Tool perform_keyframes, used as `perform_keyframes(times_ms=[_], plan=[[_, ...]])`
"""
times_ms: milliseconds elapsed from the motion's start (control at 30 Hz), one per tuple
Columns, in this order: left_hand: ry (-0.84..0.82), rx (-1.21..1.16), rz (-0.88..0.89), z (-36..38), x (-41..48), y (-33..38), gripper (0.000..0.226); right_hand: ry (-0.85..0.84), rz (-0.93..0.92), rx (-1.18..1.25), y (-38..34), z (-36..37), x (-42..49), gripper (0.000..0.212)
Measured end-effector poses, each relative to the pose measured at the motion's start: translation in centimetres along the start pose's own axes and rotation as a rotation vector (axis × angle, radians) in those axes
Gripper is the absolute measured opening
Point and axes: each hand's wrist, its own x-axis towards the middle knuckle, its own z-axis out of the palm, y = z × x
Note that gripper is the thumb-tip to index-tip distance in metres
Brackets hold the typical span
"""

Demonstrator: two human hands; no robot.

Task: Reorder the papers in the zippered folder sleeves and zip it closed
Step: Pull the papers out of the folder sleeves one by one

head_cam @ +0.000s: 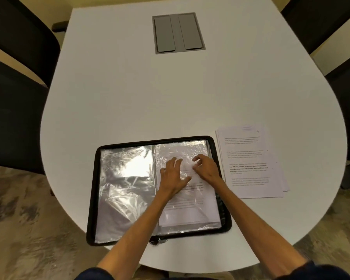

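Note:
A black zippered folder point(93, 199) lies open near the table's front edge, its clear plastic sleeves spread to both sides. The left sleeve point(125, 188) looks empty and shiny. The right sleeve point(190, 211) holds a printed sheet. My left hand point(173, 174) presses flat with spread fingers on the right sleeve. My right hand point(205, 167) rests just beside it, fingers bent onto the plastic; whether it pinches the sleeve or the sheet is unclear. The zipper pulls point(158, 241) hang at the folder's front edge. A loose stack of printed papers point(253, 164) lies to the right of the folder.
The white rounded table point(150, 98) has a grey cable hatch point(179, 33) at the far middle. Dark chairs stand at the left point(14, 93) and right point(343, 77) sides. Patterned carpet shows below the table's edge.

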Motion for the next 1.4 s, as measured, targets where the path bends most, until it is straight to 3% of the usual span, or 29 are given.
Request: perform_keyframes(times_ms=[100, 200, 400, 500, 633, 733, 867, 1033, 1100, 1200, 1300, 1400], plan=[[0.11, -0.061, 0.025, -0.7, -1.2, 1.5, 0.096, -0.059, 0.079, 0.392, -2.6, -1.0, -0.5, 0.029], [0.21, -0.088, 0.014, -1.4, -2.2, 3.2, 0.104, -0.114, 0.079, 0.602, -5.8, -1.6, -1.0, 0.031], [0.385, -0.379, -0.144, -4.3, -3.6, 4.0, 0.064, -0.18, 0.02, 0.871, -10.6, -0.7, -1.9, 0.032], [0.495, -0.486, -0.281, -7.4, -4.3, 2.0, 0.054, -0.11, 0.036, 0.954, -11.5, 0.7, -2.1, 0.038], [0.496, -0.654, -0.352, -11.3, -5.1, -3.9, 0.046, 0.041, -0.038, 0.628, -10.7, 4.2, -2.2, 0.055], [0.491, -0.754, -0.387, -14.1, -6.5, -8.4, 0.039, -0.112, -0.187, 0.266, -9.7, 7.1, -3.1, 0.057], [0.493, -0.692, -0.424, -15.7, -8.8, -12.9, 0.033, -0.351, -0.361, -0.167, -8.9, 11.1, -4.2, 0.06], [0.58, -0.439, -0.492, -14.3, -10.0, -15.9, 0.044, -0.412, -0.505, -0.562, -8.4, 14.7, -6.0, 0.064], [0.565, -0.263, -0.461, -12.9, -10.1, -15.8, 0.055, -0.414, -0.523, -0.599, -8.3, 15.1, -6.1, 0.065], [0.519, -0.106, -0.359, -10.7, -10.0, -14.7, 0.061, -0.438, -0.475, -0.453, -8.4, 14.2, -5.3, 0.062], [0.446, -0.05, -0.234, -8.5, -9.3, -13.4, 0.058, -0.306, -0.386, -0.261, -7.8, 11.9, -4.5, 0.05], [0.382, -0.003, -0.156, -7.1, -8.2, -12.3, 0.056, -0.175, -0.3, -0.243, -6.2, 9.2, -3.5, 0.045]])
